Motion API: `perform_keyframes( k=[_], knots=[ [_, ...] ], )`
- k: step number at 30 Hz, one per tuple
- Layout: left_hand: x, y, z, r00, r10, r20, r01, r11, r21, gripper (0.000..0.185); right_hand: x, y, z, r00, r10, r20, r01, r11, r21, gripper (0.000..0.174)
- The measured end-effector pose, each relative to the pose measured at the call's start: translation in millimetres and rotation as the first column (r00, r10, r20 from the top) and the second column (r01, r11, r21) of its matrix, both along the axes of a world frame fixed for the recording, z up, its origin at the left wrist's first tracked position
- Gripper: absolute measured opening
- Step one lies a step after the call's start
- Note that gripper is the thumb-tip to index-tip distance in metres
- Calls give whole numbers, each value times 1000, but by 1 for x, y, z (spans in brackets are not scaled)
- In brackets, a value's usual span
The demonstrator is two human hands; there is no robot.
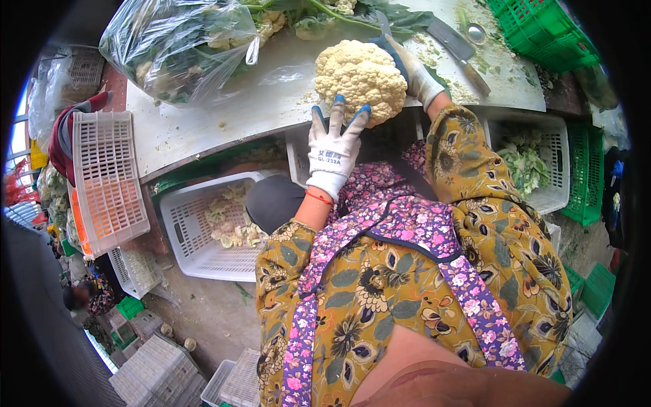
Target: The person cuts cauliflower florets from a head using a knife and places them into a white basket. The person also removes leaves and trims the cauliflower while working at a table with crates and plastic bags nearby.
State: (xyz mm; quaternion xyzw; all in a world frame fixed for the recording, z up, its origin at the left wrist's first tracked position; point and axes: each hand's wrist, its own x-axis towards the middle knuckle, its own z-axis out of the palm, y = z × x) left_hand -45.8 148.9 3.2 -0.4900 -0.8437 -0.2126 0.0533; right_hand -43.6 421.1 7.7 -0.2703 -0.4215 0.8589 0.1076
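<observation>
A cream-coloured cauliflower head (pixel 358 79) is held between my two gloved hands at the front edge of a white worktop (pixel 213 124). My left hand (pixel 335 140), in a white knit glove with blue fingertips, presses spread fingers against its near side; the thumb is hidden. On the cauliflower's far right side, my right hand (pixel 409 66) wears a similar, dirtier glove. From that hand's top a short knife blade (pixel 383 23) sticks out, its handle hidden in the grip. A cleaver (pixel 451 39) with a wooden handle lies to the right on the worktop.
A clear plastic bag (pixel 178 51) of leafy cauliflower stands at back left. Trimmings lie in white crates below, left (pixel 213 264) and right (pixel 557 168). A green crate (pixel 544 33) and a round shiny metal object (pixel 476 34) are at upper right. Another person (pixel 99 295) is far left.
</observation>
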Motion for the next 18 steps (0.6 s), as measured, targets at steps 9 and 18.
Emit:
perform_keyframes(
  k=[9,18],
  knots=[
    [-6,8,-24,63,-375,925,-605,723,334,70,68,39,60,826,-387,410,-161,534,830,69],
    [24,19,-9,-466,-517,718,-592,785,181,57,109,265,34,514,-662,546,-329,436,838,82]
  ],
)
